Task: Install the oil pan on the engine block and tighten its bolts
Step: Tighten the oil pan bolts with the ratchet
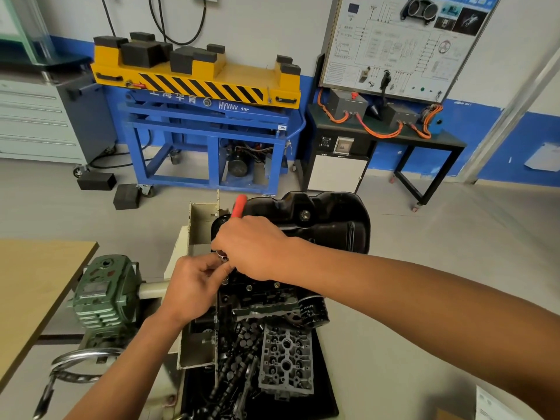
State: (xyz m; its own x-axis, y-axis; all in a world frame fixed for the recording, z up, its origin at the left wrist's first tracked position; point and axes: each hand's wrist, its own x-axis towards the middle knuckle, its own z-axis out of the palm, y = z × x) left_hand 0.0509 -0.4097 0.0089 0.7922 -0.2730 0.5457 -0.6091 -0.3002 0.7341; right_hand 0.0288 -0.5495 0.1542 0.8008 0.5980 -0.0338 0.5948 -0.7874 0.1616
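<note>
The black oil pan [327, 219] sits on top of the engine block [260, 295], which is held on a stand. My right hand [251, 247] grips a ratchet with a red handle [239, 206] that sticks up behind my knuckles at the pan's near left edge. My left hand [194, 286] pinches the ratchet's chrome head and socket [222, 256] just under the right hand. The bolt under the socket is hidden by my fingers.
A black oil filter [313, 310] juts from the block's right side. A tray below holds a cylinder head [286, 362] and several camshaft parts. A green gearbox [104, 295] with a chrome handwheel [75, 368] stands left, beside a wooden table [33, 283]. A blue and yellow lift cart [209, 116] stands behind.
</note>
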